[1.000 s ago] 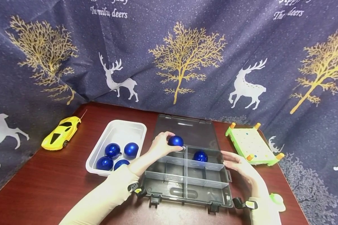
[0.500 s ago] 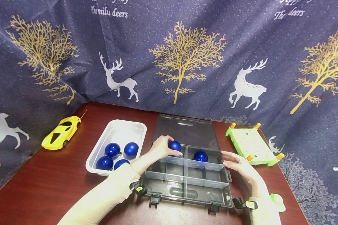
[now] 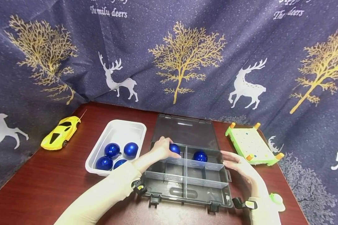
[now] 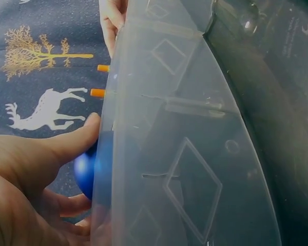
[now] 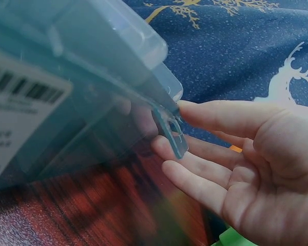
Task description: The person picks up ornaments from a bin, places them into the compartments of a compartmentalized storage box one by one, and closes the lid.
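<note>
Case (image 3: 205,195) is lying open, lower centre of frame. Right hand (image 3: 240,165) is touching its right side, fingers extended. White tub (image 3: 126,128), left of centre, is holding four blue balls (image 3: 130,149). Left hand (image 3: 161,148) is grasping another ball (image 3: 175,149) mid-frame, at the back-left compartment (image 3: 182,151); can't tell if it's touching bottom. One more ball (image 3: 200,156) is sitting back-right. Yellow car (image 3: 62,132) is sitting at left, toy table (image 3: 252,145) at right. Deer cloth (image 3: 146,40) is hanging across the top.
</note>
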A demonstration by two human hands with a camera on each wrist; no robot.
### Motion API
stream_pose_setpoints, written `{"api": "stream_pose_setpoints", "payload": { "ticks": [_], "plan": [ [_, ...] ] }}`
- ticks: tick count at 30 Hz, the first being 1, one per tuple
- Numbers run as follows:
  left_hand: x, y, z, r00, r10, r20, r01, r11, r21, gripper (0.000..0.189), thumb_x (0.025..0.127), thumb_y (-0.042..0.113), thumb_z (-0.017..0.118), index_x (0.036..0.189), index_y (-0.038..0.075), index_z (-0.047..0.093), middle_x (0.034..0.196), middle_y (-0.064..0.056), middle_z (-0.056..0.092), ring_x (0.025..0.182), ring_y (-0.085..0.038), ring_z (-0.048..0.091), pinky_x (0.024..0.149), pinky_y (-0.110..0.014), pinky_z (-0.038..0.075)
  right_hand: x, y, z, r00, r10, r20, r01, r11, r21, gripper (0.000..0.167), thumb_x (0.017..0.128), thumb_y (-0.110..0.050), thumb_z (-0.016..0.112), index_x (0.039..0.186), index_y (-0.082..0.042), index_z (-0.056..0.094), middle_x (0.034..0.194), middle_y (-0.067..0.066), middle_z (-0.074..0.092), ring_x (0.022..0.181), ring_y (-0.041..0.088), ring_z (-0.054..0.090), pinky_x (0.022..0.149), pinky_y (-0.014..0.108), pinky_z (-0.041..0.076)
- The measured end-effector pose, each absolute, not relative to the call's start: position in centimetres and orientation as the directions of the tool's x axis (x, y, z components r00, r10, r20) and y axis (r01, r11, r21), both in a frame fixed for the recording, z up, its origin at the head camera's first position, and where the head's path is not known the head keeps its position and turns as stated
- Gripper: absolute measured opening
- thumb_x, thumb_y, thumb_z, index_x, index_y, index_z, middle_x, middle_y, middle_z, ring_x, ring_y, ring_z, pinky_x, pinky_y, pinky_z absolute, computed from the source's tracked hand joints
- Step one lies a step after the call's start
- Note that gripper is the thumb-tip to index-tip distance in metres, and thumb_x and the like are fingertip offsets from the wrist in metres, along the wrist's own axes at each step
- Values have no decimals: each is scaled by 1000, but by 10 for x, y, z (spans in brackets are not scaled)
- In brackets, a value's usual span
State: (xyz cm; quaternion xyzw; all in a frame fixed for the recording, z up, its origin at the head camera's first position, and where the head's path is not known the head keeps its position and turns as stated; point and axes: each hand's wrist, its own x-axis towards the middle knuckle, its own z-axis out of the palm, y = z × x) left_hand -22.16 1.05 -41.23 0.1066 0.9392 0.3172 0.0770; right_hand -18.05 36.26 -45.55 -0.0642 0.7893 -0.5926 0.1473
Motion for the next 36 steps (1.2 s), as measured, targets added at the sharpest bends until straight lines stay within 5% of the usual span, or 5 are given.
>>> {"api": "stream_pose_setpoints", "payload": {
  "ticks": [13,25,36],
  "plan": [
    [-222,12,-417,-957,273,-100,152,764,628,45,77,32,83,103,4,59,100,-13,61,101,-30,59,91,-42,47,-182,360,-455,-933,-300,-199,144,195,-970,56,97,-10,56,147,2,35,138,3,59,117,11,61,95,24,49],
    [-219,11,-409,-950,306,-67,197,749,632,32,77,27,82,95,6,64,92,-7,69,92,-25,64,83,-38,49,-181,362,-455,-945,-283,-163,82,277,-957,55,97,-12,57,147,1,38,142,16,53,117,7,59,95,18,45],
    [-220,-6,-377,-918,397,9,301,679,670,24,79,23,80,97,10,70,83,3,73,82,-15,68,79,-34,52,-180,362,-455,-940,-295,-173,99,249,-963,54,97,-11,56,147,0,38,142,12,54,119,9,60,95,20,47]
  ]
}}
